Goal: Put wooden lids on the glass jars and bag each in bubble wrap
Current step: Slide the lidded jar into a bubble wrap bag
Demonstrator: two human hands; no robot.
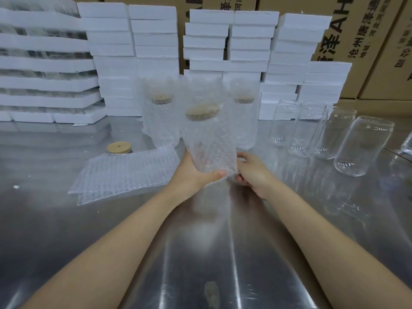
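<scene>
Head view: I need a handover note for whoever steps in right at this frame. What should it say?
The left hand grips the bottom of the bagged jar, held up off the table.
The right hand pinches that bag's lower edge.
Done: two finished jars stand behind; the held jar is lidded and in its bag.
Left: the lidded jar behind the flat bubble-wrap bags needs bagging; the bare jars at the right need lids and bags.

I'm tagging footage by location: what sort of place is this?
Probably a warehouse packing station: stacked foam trays and printed cartons behind a steel table with bare jars and a bagged jar.
</scene>
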